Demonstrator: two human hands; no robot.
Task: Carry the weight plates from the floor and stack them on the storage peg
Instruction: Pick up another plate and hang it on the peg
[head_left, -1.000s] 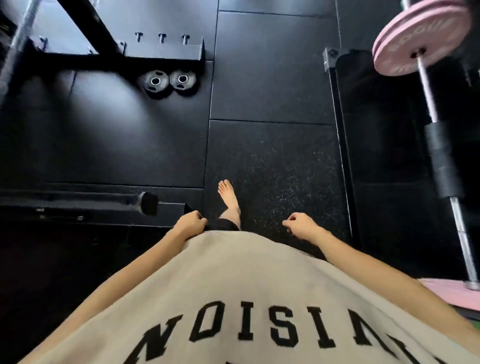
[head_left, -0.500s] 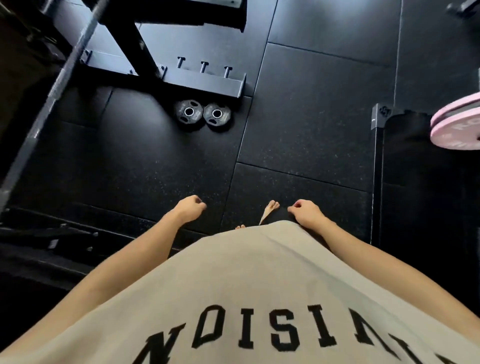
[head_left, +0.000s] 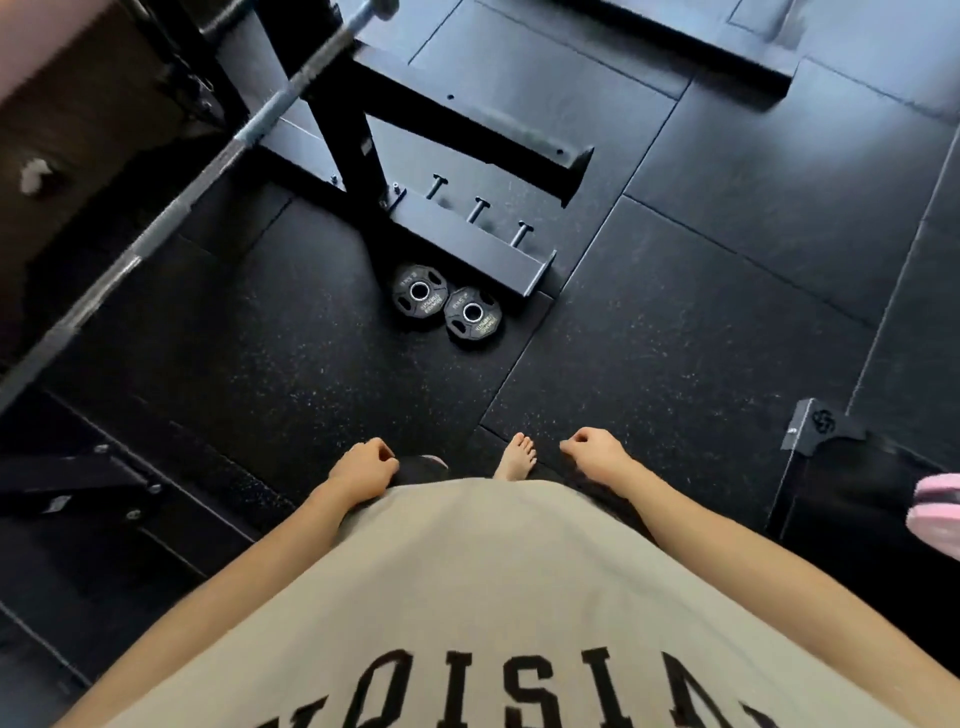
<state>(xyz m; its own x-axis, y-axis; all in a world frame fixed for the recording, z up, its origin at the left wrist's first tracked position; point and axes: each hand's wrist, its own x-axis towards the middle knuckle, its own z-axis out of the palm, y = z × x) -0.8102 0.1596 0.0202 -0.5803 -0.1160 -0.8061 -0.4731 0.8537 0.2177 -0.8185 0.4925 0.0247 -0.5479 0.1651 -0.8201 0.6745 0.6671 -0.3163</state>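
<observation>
Lying side by side on the rubber floor (head_left: 675, 338) just beside the rack's bare storage pegs (head_left: 478, 209), both small black weight plates (head_left: 445, 306) await carrying; left hand (head_left: 363, 467) and right hand (head_left: 597, 453) hang loosely curled, empty.

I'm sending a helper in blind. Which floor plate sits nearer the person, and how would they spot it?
Find the black rack base with three short pegs sticking up. On the floor mat just in front of it lie two small black plates, side by side and touching. Take the right plate, nearer the bare foot; the left plate sits closer to the rack's upright.
</observation>
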